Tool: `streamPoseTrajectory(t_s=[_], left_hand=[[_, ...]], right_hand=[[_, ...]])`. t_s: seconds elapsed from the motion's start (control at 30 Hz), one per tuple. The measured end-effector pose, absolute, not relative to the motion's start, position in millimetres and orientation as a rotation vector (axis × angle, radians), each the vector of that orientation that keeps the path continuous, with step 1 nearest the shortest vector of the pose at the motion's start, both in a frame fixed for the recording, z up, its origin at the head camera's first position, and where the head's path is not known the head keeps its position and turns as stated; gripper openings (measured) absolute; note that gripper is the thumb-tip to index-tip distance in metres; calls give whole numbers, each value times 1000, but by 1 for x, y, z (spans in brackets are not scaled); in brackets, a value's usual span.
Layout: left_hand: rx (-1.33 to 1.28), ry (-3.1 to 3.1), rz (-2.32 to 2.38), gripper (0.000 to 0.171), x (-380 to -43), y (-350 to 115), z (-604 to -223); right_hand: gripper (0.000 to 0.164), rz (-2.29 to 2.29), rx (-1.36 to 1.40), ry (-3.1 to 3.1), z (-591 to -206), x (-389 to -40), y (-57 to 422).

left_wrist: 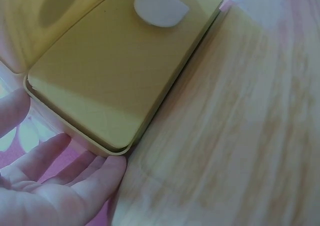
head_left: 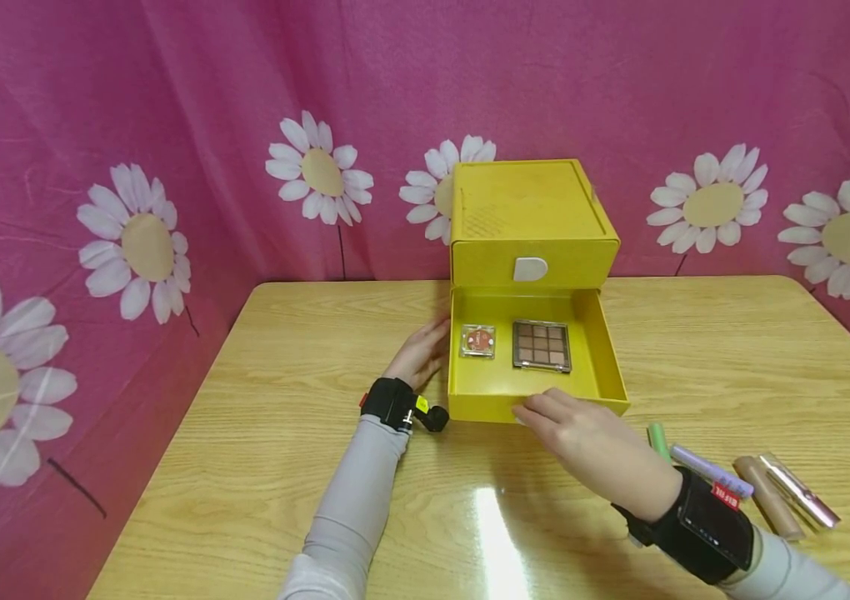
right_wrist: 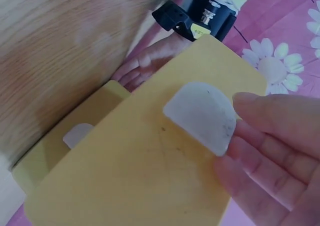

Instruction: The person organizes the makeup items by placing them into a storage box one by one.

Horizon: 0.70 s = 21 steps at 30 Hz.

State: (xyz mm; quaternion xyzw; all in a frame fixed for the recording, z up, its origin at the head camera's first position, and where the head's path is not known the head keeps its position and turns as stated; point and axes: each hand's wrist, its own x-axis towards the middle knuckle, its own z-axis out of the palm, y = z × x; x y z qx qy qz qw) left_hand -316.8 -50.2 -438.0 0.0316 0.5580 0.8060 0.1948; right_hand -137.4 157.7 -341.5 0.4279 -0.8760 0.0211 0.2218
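A yellow box of stacked drawers (head_left: 522,200) stands at the back of the table, with one drawer (head_left: 485,408) pulled out. Inside it lie a small clear compact (head_left: 478,341) and an eyeshadow palette (head_left: 541,345). At the drawer's front, my right hand (head_left: 590,437) has its thumb and fingers around the white tab (right_wrist: 202,116). My left hand (head_left: 421,354) rests against the box's left side; in the left wrist view its fingers (left_wrist: 107,178) touch the edge beside a closed lower drawer (left_wrist: 105,81).
Right of my right hand lie a green tube (head_left: 658,440), a lilac tube (head_left: 713,472), a tan tube (head_left: 768,500) and a shiny rose-gold tube (head_left: 800,492). A pink cloth (head_left: 395,75) with daisies hangs behind the wooden table (head_left: 305,333).
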Motion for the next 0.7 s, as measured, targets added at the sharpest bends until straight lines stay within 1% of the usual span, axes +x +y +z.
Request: streamPoseTrajectory(t_s=[0.13,0.43,0.7], left_hand=[[97,1560,2263,49,-318,-51,-439],[109,1561,2260,49,-317,-51,-439],[88,1571,2256,48,-317,-50,-438]], right_hand=[[40,33,1181,-2440,-343,-137,158],[32,84,1185,-2404,-347,-140,157],[28,154,1187,-2392,-348,-145,157]])
